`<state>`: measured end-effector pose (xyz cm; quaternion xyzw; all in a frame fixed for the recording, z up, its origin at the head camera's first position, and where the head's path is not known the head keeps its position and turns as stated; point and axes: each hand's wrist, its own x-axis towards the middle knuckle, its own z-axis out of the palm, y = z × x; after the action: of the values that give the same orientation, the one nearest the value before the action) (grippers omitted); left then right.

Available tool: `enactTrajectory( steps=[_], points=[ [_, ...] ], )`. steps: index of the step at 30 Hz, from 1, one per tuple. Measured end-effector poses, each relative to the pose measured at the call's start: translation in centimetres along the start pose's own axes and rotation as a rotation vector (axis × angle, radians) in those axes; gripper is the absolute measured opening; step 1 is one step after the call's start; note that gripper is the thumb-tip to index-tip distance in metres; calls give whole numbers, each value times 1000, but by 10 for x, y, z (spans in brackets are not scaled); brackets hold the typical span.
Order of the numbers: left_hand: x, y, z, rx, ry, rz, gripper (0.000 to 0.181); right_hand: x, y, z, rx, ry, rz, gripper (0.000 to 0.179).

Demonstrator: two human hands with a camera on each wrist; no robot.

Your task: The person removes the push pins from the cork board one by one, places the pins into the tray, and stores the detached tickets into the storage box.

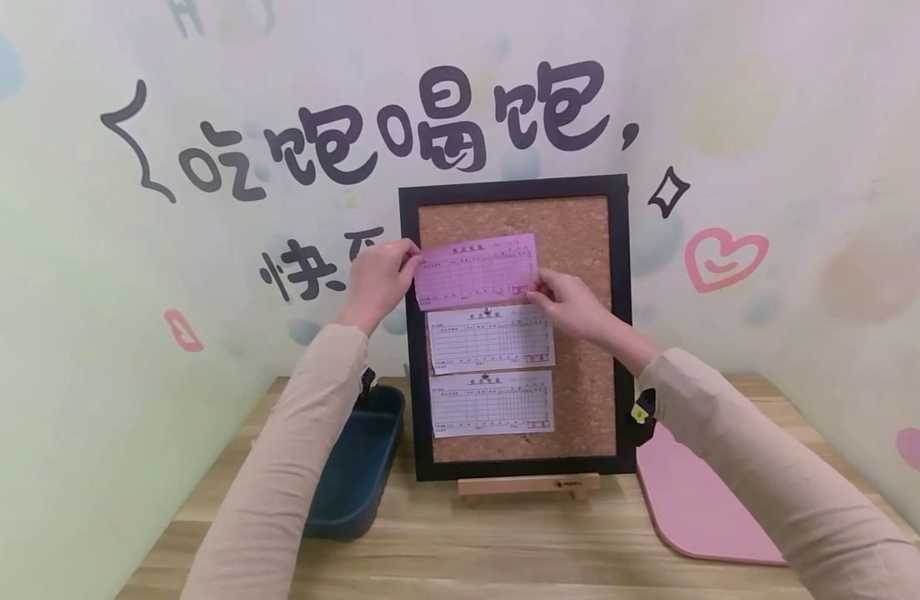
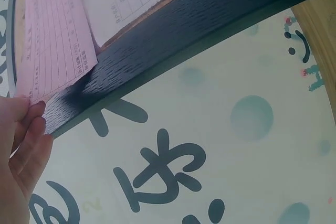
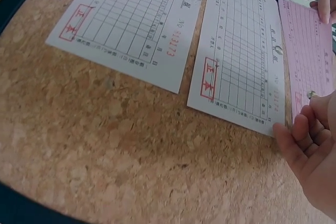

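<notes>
Pinching a pink slip [image 1: 475, 271] by its left end, the left hand [image 1: 381, 279] faces the right hand [image 1: 576, 308], which grips the other end, a pin [image 3: 311, 94] at its fingertips. Between them, the slip overlaps the corkboard [image 1: 583, 392]; below, two white slips [image 1: 492, 406] hang pinned.

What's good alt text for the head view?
A person's left hand and right hand hold a pink slip at a framed corkboard, above two white slips pinned there. A blue tray sits at left, a pink mat at right.

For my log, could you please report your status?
Left fingers pinching pink slip by left edge. Right fingers at its lower right corner. White slips below. Nothing visibly blocking.
</notes>
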<state>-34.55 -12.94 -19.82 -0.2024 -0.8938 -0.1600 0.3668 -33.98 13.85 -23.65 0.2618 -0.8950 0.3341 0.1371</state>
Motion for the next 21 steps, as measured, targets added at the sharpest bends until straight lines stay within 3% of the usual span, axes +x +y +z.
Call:
enactTrajectory(
  steps=[14, 21],
  points=[
    [-25, -11, -15, -48, 109, 20, 15, -39, 22, -12, -35, -24, -7, 6],
    [-40, -19, -24, -60, 144, -18, 15, -64, 40, -14, 4, -45, 24, 6]
  ],
)
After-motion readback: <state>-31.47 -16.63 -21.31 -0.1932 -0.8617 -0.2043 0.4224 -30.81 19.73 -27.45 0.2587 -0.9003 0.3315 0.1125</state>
